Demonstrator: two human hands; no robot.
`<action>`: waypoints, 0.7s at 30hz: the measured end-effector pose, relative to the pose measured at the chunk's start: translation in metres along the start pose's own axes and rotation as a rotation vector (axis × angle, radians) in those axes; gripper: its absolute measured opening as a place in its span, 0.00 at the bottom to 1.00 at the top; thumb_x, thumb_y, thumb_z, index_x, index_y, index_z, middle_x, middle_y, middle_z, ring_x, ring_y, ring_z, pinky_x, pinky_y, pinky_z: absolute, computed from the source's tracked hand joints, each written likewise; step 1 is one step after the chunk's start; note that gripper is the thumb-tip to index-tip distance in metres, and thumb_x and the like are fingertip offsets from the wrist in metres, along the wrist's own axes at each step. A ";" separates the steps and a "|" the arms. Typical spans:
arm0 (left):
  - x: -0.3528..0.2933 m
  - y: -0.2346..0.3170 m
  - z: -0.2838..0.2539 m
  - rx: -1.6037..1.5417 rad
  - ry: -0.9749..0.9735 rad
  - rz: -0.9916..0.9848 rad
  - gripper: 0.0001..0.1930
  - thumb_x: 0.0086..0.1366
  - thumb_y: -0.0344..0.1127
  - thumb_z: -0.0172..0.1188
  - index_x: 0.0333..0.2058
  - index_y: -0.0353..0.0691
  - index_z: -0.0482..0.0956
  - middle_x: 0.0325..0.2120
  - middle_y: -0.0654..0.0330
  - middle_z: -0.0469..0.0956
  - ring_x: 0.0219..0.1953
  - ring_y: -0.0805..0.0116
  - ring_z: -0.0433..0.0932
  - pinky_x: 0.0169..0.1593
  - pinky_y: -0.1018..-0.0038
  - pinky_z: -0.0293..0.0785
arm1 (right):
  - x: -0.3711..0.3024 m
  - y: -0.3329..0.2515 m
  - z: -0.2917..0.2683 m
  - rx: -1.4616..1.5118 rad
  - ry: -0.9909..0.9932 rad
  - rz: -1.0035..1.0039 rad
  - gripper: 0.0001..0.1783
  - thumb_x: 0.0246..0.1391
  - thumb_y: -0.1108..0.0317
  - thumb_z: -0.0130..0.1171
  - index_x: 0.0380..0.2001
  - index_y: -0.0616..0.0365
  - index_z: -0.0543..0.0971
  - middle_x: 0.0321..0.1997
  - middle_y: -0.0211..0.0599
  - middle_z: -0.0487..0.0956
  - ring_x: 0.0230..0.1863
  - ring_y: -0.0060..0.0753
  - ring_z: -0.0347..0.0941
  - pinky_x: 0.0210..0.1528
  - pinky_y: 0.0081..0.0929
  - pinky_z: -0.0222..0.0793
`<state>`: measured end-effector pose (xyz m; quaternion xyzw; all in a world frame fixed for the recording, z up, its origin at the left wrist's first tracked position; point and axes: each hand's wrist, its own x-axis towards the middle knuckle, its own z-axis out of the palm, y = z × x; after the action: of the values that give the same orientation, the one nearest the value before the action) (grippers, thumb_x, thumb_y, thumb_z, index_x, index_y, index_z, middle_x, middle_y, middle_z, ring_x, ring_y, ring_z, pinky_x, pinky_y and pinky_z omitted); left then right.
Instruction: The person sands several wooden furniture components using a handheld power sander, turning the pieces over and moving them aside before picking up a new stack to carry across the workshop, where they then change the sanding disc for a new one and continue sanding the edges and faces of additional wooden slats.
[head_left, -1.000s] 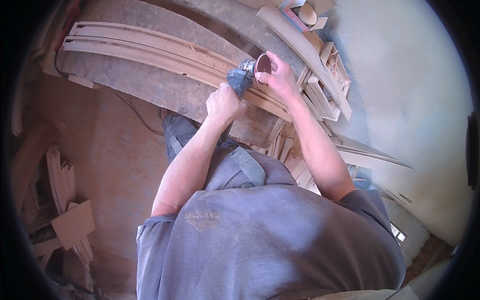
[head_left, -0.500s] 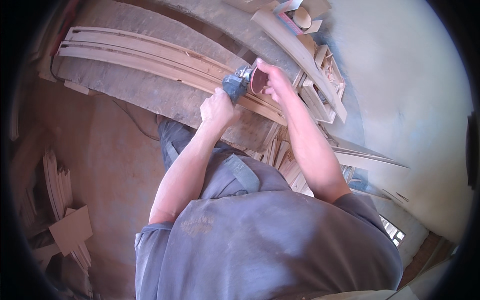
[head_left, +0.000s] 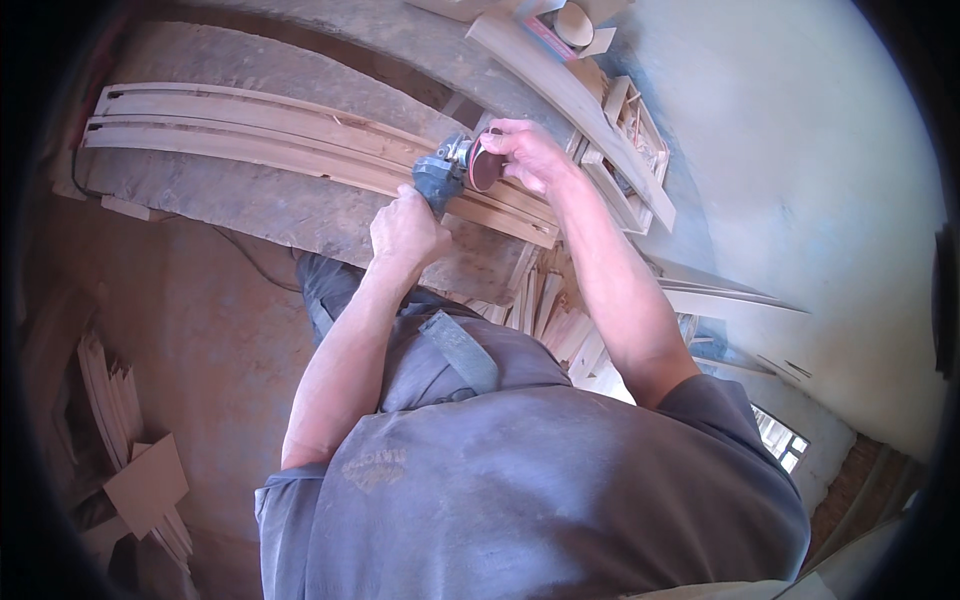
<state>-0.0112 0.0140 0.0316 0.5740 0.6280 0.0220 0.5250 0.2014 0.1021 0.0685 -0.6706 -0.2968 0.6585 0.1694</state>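
Note:
My left hand (head_left: 408,228) is wrapped round the body of a blue angle grinder (head_left: 437,184), held above the bench. On the grinder's head a dark red sanding disc (head_left: 484,172) faces right. The fingers of my right hand (head_left: 538,160) are closed on the disc's upper rim, thumb and fingertips pinching it. Below the tool, two long pale wooden frame pieces (head_left: 250,117) with slots lie side by side along the worn wooden bench (head_left: 240,200). The grinder hides part of them.
At the right of the bench stands a wooden box (head_left: 640,120) of offcuts, with a long board (head_left: 570,90) across it. A round tub (head_left: 574,24) sits beyond. Wood scraps (head_left: 540,300) lie under the bench end. Several strips (head_left: 110,400) lean at the left, and a cord (head_left: 255,262) crosses the floor.
My right hand's fingers have closed further over the disc's rim. The whole view has shifted, so the bench, tool and hands appear farther left and slightly lower.

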 end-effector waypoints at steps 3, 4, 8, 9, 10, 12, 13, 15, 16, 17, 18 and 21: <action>0.000 -0.001 0.000 -0.009 0.004 0.010 0.21 0.56 0.34 0.61 0.45 0.25 0.74 0.38 0.32 0.84 0.46 0.36 0.86 0.53 0.50 0.80 | -0.001 -0.002 0.001 -0.009 -0.002 -0.002 0.14 0.59 0.70 0.67 0.47 0.62 0.80 0.45 0.38 0.80 0.49 0.36 0.76 0.54 0.44 0.73; 0.000 -0.002 -0.001 -0.009 0.000 0.010 0.21 0.56 0.34 0.61 0.45 0.25 0.74 0.38 0.32 0.84 0.46 0.36 0.85 0.53 0.50 0.80 | 0.000 -0.002 0.001 -0.002 0.000 0.003 0.18 0.58 0.71 0.67 0.51 0.65 0.79 0.48 0.41 0.81 0.50 0.38 0.77 0.56 0.45 0.73; 0.000 -0.004 -0.002 -0.027 0.002 0.019 0.21 0.56 0.35 0.60 0.44 0.24 0.74 0.38 0.32 0.84 0.46 0.35 0.85 0.53 0.50 0.80 | 0.000 0.003 0.010 0.018 0.146 -0.115 0.40 0.48 0.78 0.64 0.67 0.76 0.68 0.63 0.57 0.76 0.62 0.48 0.74 0.65 0.45 0.70; 0.001 -0.006 -0.002 -0.036 0.015 0.023 0.21 0.56 0.35 0.60 0.44 0.24 0.74 0.38 0.32 0.84 0.45 0.35 0.85 0.53 0.50 0.80 | 0.001 0.002 0.010 0.023 0.126 -0.141 0.43 0.47 0.79 0.64 0.69 0.77 0.64 0.65 0.60 0.74 0.64 0.49 0.73 0.67 0.43 0.68; 0.001 -0.008 -0.001 -0.044 0.027 0.026 0.21 0.56 0.35 0.60 0.44 0.24 0.74 0.37 0.32 0.85 0.45 0.34 0.85 0.52 0.49 0.81 | 0.001 0.001 0.012 0.029 0.106 -0.166 0.47 0.45 0.79 0.63 0.70 0.79 0.60 0.67 0.63 0.72 0.67 0.51 0.71 0.69 0.42 0.67; 0.000 -0.009 -0.001 -0.033 0.021 0.007 0.21 0.57 0.35 0.61 0.45 0.25 0.73 0.38 0.34 0.85 0.45 0.36 0.85 0.52 0.50 0.81 | 0.002 0.004 0.016 0.018 0.131 -0.226 0.48 0.44 0.79 0.62 0.71 0.79 0.59 0.68 0.63 0.72 0.66 0.50 0.72 0.68 0.40 0.68; 0.000 -0.006 -0.001 -0.021 0.017 0.006 0.21 0.57 0.35 0.61 0.45 0.25 0.73 0.38 0.34 0.85 0.46 0.36 0.86 0.53 0.51 0.81 | 0.003 0.014 0.018 0.005 0.184 -0.262 0.46 0.46 0.79 0.62 0.70 0.78 0.60 0.66 0.60 0.74 0.64 0.48 0.74 0.66 0.40 0.69; -0.006 0.004 -0.001 -0.030 -0.015 0.016 0.23 0.57 0.37 0.63 0.46 0.25 0.73 0.38 0.34 0.85 0.46 0.36 0.85 0.53 0.50 0.80 | 0.018 0.047 0.004 -0.132 0.347 -0.294 0.41 0.47 0.73 0.66 0.65 0.75 0.66 0.62 0.58 0.77 0.62 0.46 0.75 0.63 0.38 0.71; -0.004 0.001 -0.008 -0.026 0.004 0.001 0.24 0.57 0.38 0.63 0.46 0.26 0.72 0.38 0.34 0.85 0.46 0.36 0.85 0.53 0.50 0.80 | -0.004 0.019 0.036 -0.533 0.563 -0.234 0.39 0.45 0.66 0.68 0.60 0.73 0.69 0.61 0.60 0.77 0.61 0.51 0.75 0.64 0.40 0.71; -0.003 0.004 -0.010 -0.026 0.009 -0.001 0.25 0.56 0.40 0.64 0.46 0.26 0.73 0.38 0.33 0.85 0.46 0.35 0.85 0.53 0.49 0.80 | -0.013 0.018 0.047 -0.762 0.719 -0.357 0.35 0.45 0.63 0.67 0.55 0.72 0.73 0.56 0.62 0.79 0.57 0.55 0.78 0.61 0.43 0.73; -0.002 0.002 -0.006 -0.025 0.018 -0.008 0.26 0.56 0.41 0.65 0.46 0.27 0.73 0.38 0.33 0.85 0.46 0.34 0.85 0.53 0.48 0.79 | -0.017 0.017 0.056 -0.990 0.877 -0.467 0.31 0.46 0.60 0.65 0.51 0.72 0.77 0.51 0.65 0.82 0.54 0.59 0.80 0.59 0.46 0.74; 0.006 -0.008 0.003 -0.008 0.031 0.005 0.26 0.54 0.42 0.67 0.46 0.28 0.73 0.38 0.33 0.85 0.46 0.33 0.84 0.54 0.47 0.78 | -0.038 -0.004 0.063 -0.912 0.635 -0.330 0.16 0.51 0.61 0.57 0.33 0.64 0.84 0.36 0.62 0.84 0.43 0.65 0.83 0.51 0.54 0.77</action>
<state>-0.0135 0.0145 0.0218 0.5731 0.6346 0.0345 0.5174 0.1402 0.0709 0.0959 -0.7854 -0.5857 0.1953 0.0444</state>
